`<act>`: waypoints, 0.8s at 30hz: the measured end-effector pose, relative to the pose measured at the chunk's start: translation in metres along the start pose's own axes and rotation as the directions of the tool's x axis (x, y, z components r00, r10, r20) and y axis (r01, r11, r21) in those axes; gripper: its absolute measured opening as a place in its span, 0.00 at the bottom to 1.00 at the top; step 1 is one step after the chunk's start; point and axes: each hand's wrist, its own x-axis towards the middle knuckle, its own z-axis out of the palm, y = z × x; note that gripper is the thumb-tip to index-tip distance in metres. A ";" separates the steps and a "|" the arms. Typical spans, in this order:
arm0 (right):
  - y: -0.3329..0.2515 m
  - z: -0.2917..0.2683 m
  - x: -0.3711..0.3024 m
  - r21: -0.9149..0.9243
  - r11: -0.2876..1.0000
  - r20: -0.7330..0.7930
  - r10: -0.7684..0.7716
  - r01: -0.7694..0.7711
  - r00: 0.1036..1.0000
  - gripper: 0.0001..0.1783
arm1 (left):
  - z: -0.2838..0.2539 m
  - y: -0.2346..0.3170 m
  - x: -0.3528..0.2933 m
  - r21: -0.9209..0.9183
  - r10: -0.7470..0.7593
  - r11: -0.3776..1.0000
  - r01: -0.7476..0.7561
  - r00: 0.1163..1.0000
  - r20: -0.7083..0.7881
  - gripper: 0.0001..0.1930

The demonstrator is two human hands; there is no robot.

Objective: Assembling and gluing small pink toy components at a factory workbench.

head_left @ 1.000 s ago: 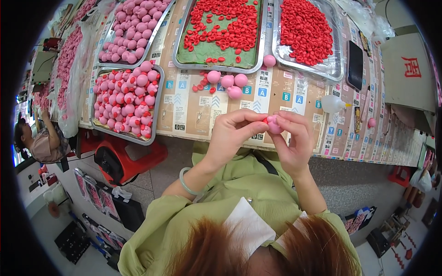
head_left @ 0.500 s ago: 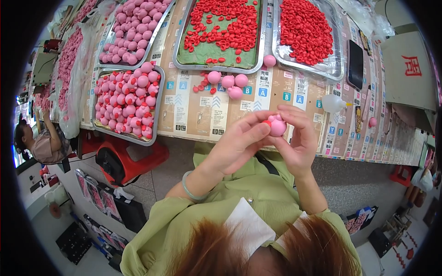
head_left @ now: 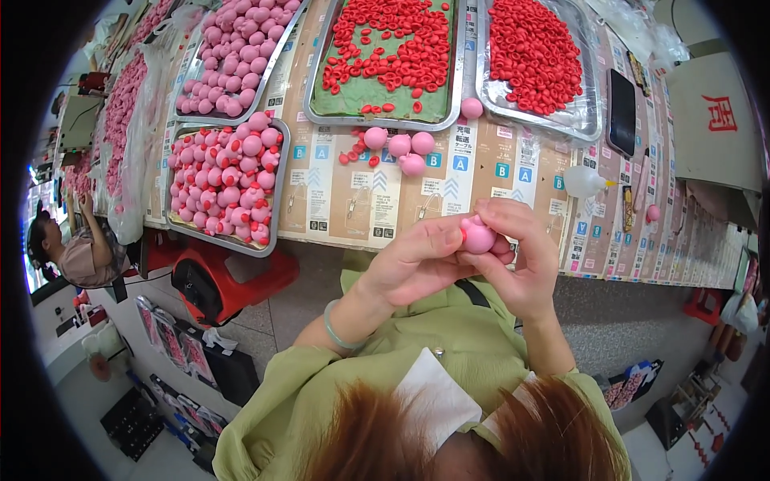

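Pink ball [head_left: 480, 236] pinched narrowly by fingertips of right hand [head_left: 523, 255], left hand [head_left: 413, 260]; latter at red piece [head_left: 464, 235].

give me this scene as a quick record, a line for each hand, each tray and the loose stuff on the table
right hand: holds a pink ball figure
left hand: thumb at the figure's left side, by a red piece
front-left tray: pink balls with red pieces
rear-left tray: pink balls
green-lined tray: red oval pieces
right tray: heaped red oval pieces
loose: pink balls, red pieces, squeeze bottle, black phone
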 end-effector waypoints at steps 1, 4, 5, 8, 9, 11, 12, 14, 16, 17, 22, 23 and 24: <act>0.000 0.001 0.001 0.000 1.000 0.000 0.001 -0.001 1.000 0.22 | 0.008 0.003 -0.001 0.067 0.030 0.998 -0.023 0.994 -0.104 0.18; 0.001 0.004 0.004 -0.159 0.987 -0.116 0.018 -0.037 0.993 0.21 | 0.009 0.003 -0.001 0.648 0.320 0.753 -0.117 0.925 -0.204 0.19; 0.005 0.006 0.001 -0.041 0.995 -0.110 0.088 -0.093 0.990 0.21 | 0.008 0.004 -0.001 0.959 0.524 0.266 -0.098 0.850 -0.059 0.21; 0.011 0.011 -0.003 0.156 0.974 -0.078 0.179 -0.165 0.981 0.20 | 0.009 0.004 -0.002 0.995 0.562 -0.005 -0.103 0.823 0.089 0.24; 0.011 0.012 -0.004 0.170 0.971 -0.081 0.183 -0.167 0.980 0.20 | 0.010 0.003 -0.002 0.995 0.562 -0.005 -0.103 0.823 0.087 0.24; 0.012 0.013 -0.005 0.184 0.968 -0.080 0.188 -0.170 0.979 0.20 | 0.012 0.002 -0.002 0.977 0.604 -0.182 -0.114 0.770 0.203 0.24; 0.012 0.013 -0.005 0.194 0.966 -0.078 0.186 -0.168 0.979 0.20 | 0.013 0.002 -0.002 0.977 0.606 -0.181 -0.113 0.770 0.201 0.24; 0.012 0.013 -0.005 0.205 0.964 -0.075 0.186 -0.167 0.980 0.20 | 0.015 0.003 -0.001 0.944 0.619 -0.312 -0.110 0.730 0.290 0.23; 0.014 0.013 -0.007 0.225 0.951 -0.047 0.227 -0.211 0.973 0.19 | 0.015 -0.001 -0.001 0.934 0.651 -0.349 -0.082 0.695 0.305 0.22; 0.012 0.015 -0.006 0.228 0.951 -0.044 0.226 -0.210 0.973 0.19 | 0.014 -0.002 -0.001 0.921 0.680 -0.386 -0.053 0.659 0.323 0.21; 0.007 0.028 -0.005 -0.116 0.993 -0.088 0.008 -0.018 0.996 0.20 | 0.003 -0.006 -0.003 0.986 0.674 -0.168 -0.017 0.728 0.127 0.20; 0.016 0.029 -0.008 -0.150 0.989 -0.066 -0.022 0.012 0.998 0.20 | -0.003 -0.008 -0.003 0.998 0.642 -0.053 0.014 0.766 0.024 0.20; 0.024 0.028 -0.011 -0.141 0.990 -0.062 -0.027 0.018 0.998 0.20 | -0.005 -0.007 -0.002 0.998 0.648 -0.059 0.020 0.761 0.023 0.20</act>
